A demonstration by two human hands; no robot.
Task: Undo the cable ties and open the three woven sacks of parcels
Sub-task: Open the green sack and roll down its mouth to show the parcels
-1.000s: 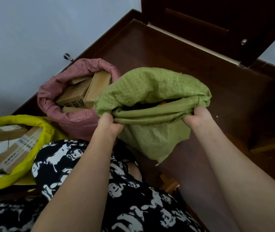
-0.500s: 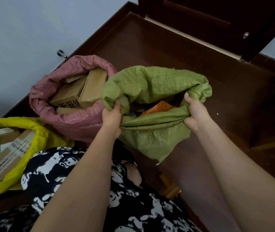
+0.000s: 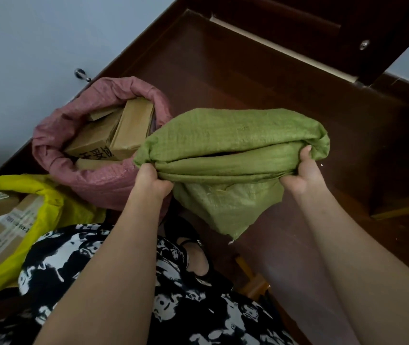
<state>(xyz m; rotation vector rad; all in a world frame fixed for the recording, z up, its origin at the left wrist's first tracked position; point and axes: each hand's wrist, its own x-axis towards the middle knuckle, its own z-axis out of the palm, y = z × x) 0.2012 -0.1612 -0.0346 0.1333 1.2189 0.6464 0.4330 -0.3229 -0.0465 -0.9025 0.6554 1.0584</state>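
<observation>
Dark brown polished wooden floor (image 3: 260, 78) fills most of the view, meeting a pale grey-blue wall (image 3: 36, 41) at upper left. A dark wooden door (image 3: 322, 28) stands at the top right.

Green woven plastic sack (image 3: 225, 135) sits centre frame on the floor, its rim rolled outward into a thick cuff. The mouth shows only as a narrow dark slit between the folds; contents not discernible. A loose flap of the same fabric hangs down in front to a point.

Pink woven plastic sack (image 3: 99, 180) stands just left of the green one, touching it. Mouth open, rim rolled down; brown cardboard parcel boxes (image 3: 113, 135) visible inside, one bearing printed characters.

Yellow woven plastic sack (image 3: 49, 205) lies at lower left, beside the pink sack. Also open, with labelled cardboard parcels (image 3: 7, 227) showing.

Black-and-white patterned garment (image 3: 79, 265) covers the person's lap at the bottom.

Left hand (image 3: 152, 179) grasps the left end of the green cuff, fingers curled under the fold. Right hand (image 3: 302, 171) grasps the right end, thumb up over the roll.
</observation>
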